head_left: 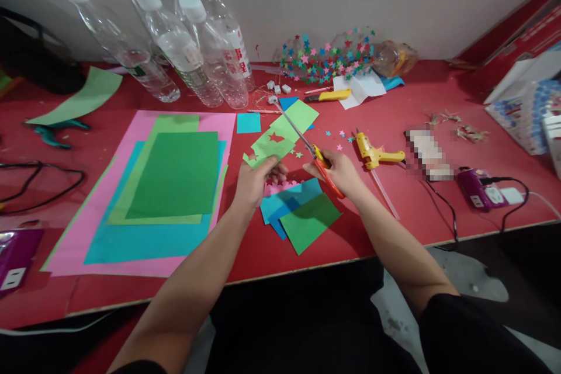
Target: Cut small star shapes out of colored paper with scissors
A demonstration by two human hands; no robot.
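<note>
My left hand (258, 182) pinches the near end of a light green paper strip (287, 131), which has star-shaped holes cut in it. In my right hand (337, 172) are scissors (324, 170) with red and yellow handles, their blades reaching over the strip; whether they cut into it I cannot tell. Small green paper stars (298, 155) lie just right of the strip. Below my hands rest pink paper with a cut edge (280, 188), blue paper (268, 210) and a dark green paper rectangle (311, 223).
Several clear bottles (219, 70) stand at the back left, near stacked coloured sheets (175, 175). A star-covered bottle (326, 58) lies against the wall. To the right are a yellow glue gun (374, 152), a pixelated object (429, 155) and a purple power strip (482, 190) with cords.
</note>
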